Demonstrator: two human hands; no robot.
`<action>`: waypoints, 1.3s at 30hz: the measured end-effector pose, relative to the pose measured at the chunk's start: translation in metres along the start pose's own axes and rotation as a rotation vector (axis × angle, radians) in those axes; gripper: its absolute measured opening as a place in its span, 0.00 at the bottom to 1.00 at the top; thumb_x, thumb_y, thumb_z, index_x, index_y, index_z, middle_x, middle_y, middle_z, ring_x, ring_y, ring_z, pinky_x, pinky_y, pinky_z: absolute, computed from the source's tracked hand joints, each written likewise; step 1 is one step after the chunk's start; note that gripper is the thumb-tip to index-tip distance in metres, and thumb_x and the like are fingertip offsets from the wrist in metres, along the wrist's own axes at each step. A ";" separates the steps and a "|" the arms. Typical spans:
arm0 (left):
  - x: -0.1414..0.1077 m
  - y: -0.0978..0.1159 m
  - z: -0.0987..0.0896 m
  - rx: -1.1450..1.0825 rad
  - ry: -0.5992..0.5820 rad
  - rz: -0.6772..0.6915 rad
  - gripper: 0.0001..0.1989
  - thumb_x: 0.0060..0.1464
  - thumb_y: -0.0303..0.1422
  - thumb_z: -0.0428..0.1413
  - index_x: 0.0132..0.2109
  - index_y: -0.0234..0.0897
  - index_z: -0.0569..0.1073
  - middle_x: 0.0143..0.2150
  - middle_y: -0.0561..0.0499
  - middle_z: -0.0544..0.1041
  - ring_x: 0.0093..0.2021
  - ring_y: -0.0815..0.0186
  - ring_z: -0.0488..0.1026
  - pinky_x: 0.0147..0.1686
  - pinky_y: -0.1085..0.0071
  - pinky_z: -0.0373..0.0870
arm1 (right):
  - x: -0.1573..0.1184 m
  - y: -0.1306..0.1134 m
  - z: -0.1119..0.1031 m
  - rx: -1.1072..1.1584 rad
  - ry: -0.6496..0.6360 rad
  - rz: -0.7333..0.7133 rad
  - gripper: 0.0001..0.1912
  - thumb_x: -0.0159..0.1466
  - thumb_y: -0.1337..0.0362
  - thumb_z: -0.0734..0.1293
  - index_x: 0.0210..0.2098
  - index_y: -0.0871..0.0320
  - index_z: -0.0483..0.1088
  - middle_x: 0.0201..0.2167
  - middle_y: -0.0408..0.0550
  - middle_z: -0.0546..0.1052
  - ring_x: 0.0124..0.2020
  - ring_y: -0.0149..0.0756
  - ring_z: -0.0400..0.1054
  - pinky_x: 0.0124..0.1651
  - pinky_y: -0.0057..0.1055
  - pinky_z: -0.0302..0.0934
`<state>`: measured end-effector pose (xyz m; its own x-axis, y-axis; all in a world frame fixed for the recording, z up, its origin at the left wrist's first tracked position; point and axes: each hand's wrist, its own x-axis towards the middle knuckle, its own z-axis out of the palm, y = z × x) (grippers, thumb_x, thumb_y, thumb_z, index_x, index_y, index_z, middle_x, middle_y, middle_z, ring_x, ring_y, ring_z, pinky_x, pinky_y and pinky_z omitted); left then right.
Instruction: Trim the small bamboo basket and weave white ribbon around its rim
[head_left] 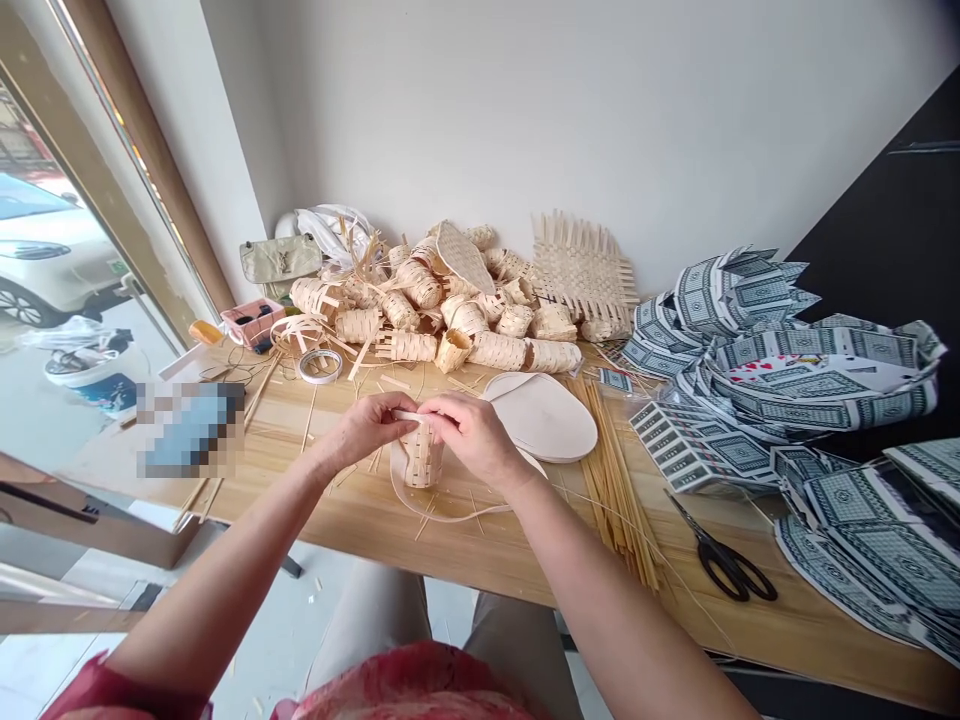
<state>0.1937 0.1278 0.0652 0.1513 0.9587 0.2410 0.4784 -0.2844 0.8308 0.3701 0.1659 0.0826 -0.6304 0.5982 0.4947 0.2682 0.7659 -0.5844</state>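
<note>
A small woven cylinder (424,462) of pale wood strips stands upright on the table in front of me. A flat pale strip (451,518) lies along its top rim and loops down across the tabletop. My left hand (369,432) is closed, thumb and fingers pinching the strip at the left of the rim. On the other side, my right hand (474,432) is closed too, pinching the strip at the rim's right edge. Its fingers hide part of the rim. Beyond my right hand lie flat pale oval sheets (551,415).
Many woven cylinders (495,350) are heaped by the wall, beside a flat woven mat (581,270). A roll of tape (320,366) lies left. Thin canes (619,490), black scissors (724,560) and folded playing-card baskets (825,380) lie right. The table's front edge (517,590) is near my lap.
</note>
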 end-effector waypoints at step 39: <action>0.004 0.013 0.005 0.300 0.010 0.071 0.10 0.49 0.26 0.48 0.34 0.33 0.73 0.21 0.58 0.66 0.21 0.74 0.58 0.23 0.78 0.55 | 0.005 -0.002 0.003 0.023 -0.035 0.316 0.10 0.54 0.75 0.62 0.34 0.57 0.65 0.31 0.43 0.74 0.30 0.32 0.66 0.33 0.28 0.59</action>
<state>0.2051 0.1274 0.0746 0.1860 0.9358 0.2994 0.7008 -0.3399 0.6272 0.3638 0.1664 0.0844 -0.5434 0.7969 0.2639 0.4386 0.5375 -0.7202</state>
